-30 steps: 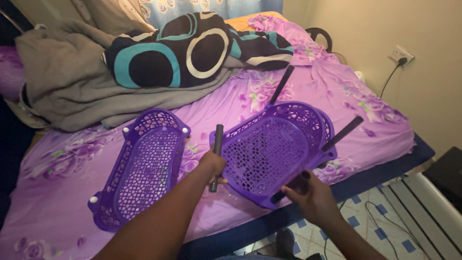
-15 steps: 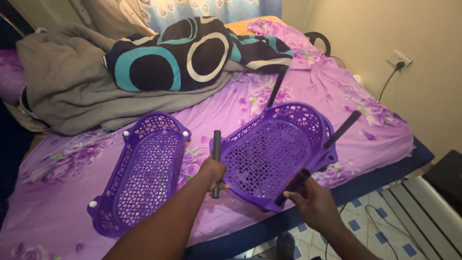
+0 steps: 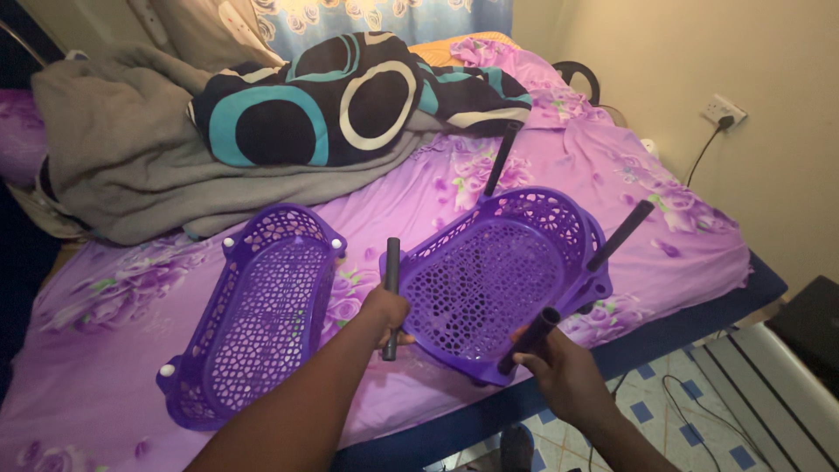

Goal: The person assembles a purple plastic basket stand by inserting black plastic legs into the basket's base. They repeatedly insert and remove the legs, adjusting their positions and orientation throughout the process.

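Hands are both busy at the near edge of the bed [image 3: 699,253], which is covered with a purple flowered sheet; my left hand [image 3: 385,313] is closed around a dark pole [image 3: 391,293] that stands almost upright at the left corner of a purple perforated basket [image 3: 494,280]; my right hand [image 3: 564,367] is closed around a second dark pole [image 3: 533,336] at the near right corner of the same basket, and this pole leans a little to the right. The basket is oval with a lattice bottom; it rests on the sheet and is tilted, so its open side faces me; two more dark poles stand out from it, one at the far end [image 3: 501,159] and one at the right side [image 3: 620,234], both slanted. Just beside it on the left lies a second purple basket [image 3: 258,315] of the same shape, flat on the sheet, with small white caps at its corners; the two baskets are near each other, but I cannot tell if they touch. Behind them, well apart from my hands, a grey blanket [image 3: 114,166] is piled, and on it lies a black cloth with teal and white rings [image 3: 341,96]. On the right wall a white socket with a plug [image 3: 723,111] is seen; below the bed is a tiled floor [image 3: 690,428] with blue squares.
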